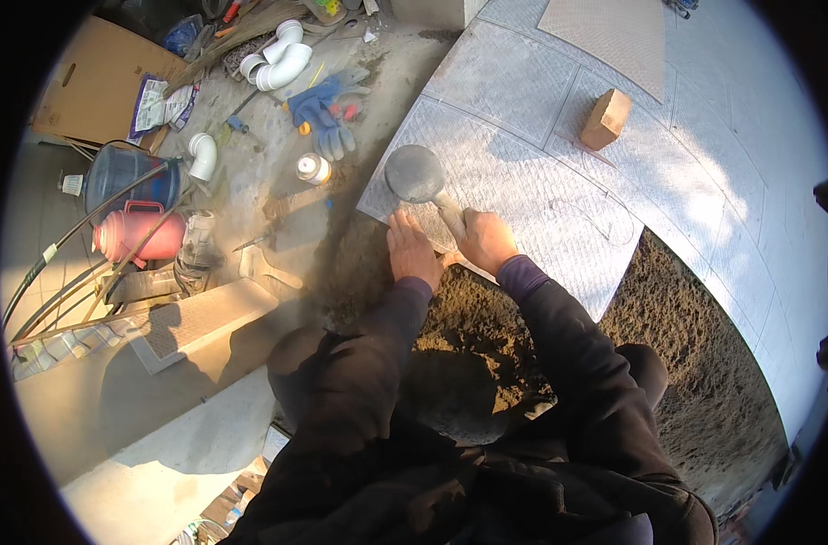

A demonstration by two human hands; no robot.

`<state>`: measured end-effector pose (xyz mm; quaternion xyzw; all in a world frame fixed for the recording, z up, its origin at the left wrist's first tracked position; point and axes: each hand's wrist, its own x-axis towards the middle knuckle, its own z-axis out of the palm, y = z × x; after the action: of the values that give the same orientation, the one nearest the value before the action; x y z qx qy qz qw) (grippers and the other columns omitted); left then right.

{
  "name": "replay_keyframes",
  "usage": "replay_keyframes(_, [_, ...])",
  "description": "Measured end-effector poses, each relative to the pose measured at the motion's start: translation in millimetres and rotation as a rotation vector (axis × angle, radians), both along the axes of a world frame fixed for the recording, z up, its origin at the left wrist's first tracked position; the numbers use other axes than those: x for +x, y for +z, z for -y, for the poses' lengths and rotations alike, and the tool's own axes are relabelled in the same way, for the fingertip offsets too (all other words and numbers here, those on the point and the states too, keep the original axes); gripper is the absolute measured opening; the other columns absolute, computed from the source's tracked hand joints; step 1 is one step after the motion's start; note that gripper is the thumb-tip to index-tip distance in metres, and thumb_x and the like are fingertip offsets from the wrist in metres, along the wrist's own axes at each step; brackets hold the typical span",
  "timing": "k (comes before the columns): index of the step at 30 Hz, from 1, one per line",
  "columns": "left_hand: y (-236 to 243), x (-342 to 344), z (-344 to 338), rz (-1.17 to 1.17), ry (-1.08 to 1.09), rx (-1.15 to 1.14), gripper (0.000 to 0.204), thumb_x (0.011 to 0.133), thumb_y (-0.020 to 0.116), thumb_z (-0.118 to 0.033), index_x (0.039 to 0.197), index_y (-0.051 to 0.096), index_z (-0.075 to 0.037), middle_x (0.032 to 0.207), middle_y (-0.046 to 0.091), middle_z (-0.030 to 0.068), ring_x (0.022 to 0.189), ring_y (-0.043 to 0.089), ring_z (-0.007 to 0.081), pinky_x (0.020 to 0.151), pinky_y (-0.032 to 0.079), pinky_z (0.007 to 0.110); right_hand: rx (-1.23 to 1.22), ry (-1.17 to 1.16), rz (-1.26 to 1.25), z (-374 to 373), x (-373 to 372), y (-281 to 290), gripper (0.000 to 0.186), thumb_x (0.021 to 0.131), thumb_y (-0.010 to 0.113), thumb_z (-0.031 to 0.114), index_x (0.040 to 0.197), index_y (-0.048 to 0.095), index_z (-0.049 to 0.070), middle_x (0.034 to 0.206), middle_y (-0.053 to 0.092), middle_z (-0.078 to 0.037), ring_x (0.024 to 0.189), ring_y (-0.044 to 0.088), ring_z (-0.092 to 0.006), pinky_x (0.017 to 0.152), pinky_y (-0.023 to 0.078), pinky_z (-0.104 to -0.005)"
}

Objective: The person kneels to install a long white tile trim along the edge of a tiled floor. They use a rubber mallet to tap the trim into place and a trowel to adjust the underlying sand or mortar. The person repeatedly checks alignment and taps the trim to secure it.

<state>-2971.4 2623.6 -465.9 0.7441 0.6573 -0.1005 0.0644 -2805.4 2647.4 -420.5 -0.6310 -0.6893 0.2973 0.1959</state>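
Observation:
My right hand (488,241) is closed round the pale handle of a rubber mallet (415,173). The mallet's round grey head is over the left part of a textured grey paving tile (532,213); I cannot tell whether it touches. My left hand (412,250) lies with fingers stretched out at the tile's near-left edge, just below the mallet head. Loose brown sand or dry mortar (473,318) spreads between my knees, along the tile's near edge. Shadow covers part of this bed.
A tan block (606,118) stands on the laid tiles. To the left lie blue work gloves (318,113), a white bottle (313,169), white pipe elbows (282,65), a red jug (141,232), a large blue water bottle (132,177) and black hoses (69,286). More bare sand (686,354) lies right.

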Motion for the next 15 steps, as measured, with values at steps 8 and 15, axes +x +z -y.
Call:
replay_keyframes(8, [7,-1,-4,0.118,0.052,-0.056,0.122,0.085,0.072,-0.071,0.155,0.027,0.018,0.167,0.018,0.0340,0.159,0.015,0.0448,0.129,0.016,0.050,-0.111,-0.006,0.053,-6,6,11,0.072,0.106,0.043,0.061,0.089,0.073,-0.003,0.083,0.072,-0.030,0.083,0.073,-0.0465,0.079,0.057,-0.0554])
replay_keyframes(15, [-3,-5,-4,0.050,-0.053,0.012,0.119,0.087,0.070,-0.069,0.155,0.026,0.017,0.165,0.024,0.0344,0.157,0.017,0.0456,0.128,0.016,0.051,0.099,0.308,0.221,23,82,29,0.061,0.108,0.049,0.055,0.085,0.067,0.001,0.062,0.065,-0.019,0.050,0.064,-0.0345,0.052,0.053,-0.0452])
